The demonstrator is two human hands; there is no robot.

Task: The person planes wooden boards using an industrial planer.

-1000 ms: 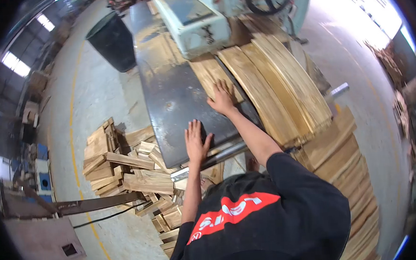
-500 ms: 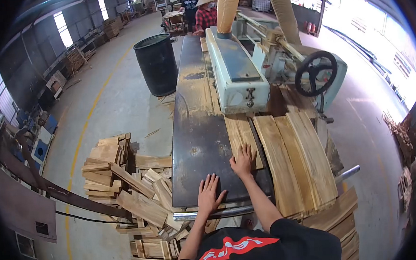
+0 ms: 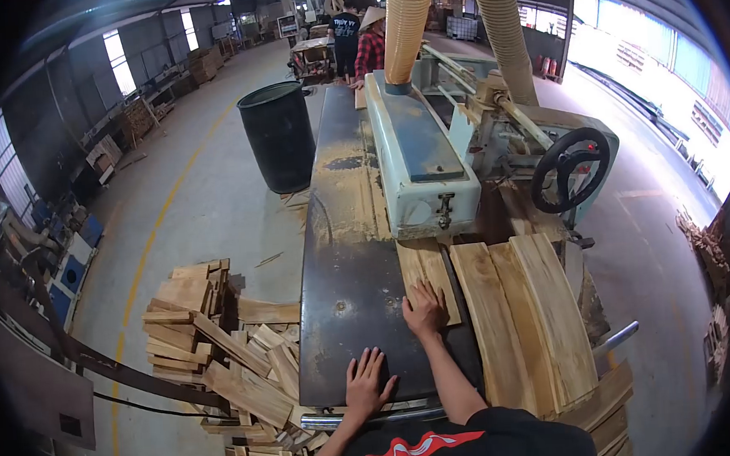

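With fingers open, I am resting my right hand (image 3: 426, 311) on the flat pale-wood board (image 3: 421, 262) running under the boxy pale-green housing (image 3: 431, 203), my left hand (image 3: 366, 386) lying on the dark smooth table (image 3: 334, 267), and uneven pressure could be skewing the board.

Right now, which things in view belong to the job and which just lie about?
Job, likely:
right hand
pale wooden board beneath it
left hand
long black table
pale green boxy machine

Lying about:
round black drum
loose brown wood heap
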